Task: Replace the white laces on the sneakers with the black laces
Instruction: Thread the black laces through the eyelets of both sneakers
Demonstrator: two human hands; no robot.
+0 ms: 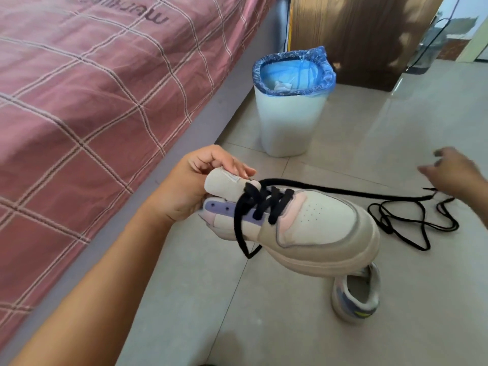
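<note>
**Half-Laced Sneaker Held Aloft as One Long Black End Runs Loose**

A person's left hand [190, 184] grips a pale sneaker [303, 228] by its tongue and collar, fingers curled round the top, holding it in the air above the tiled floor [396, 122]. A black lace [266, 204] already crosses the lower eyelets; the upper holes on the purple strip remain unthreaded. One end of it hangs in a short loop below the shoe, while the other stretches off toward the right hand [454, 173], which is blurred, fingers spread; whether it pinches the lace tip cannot be told. A second black lace [412, 223] lies tangled on the floor just beyond the toe. The other sneaker [356, 297] sits on the floor under the raised one, with no lace visible on it.

The likely trouble lies in the uneven ends: a hard pull on the long side could drag the short end back through its eyelets. The taut end may also snag the tangle on the floor. A lined waste bin [290, 107] stands near the bed's edge [184, 143].
</note>
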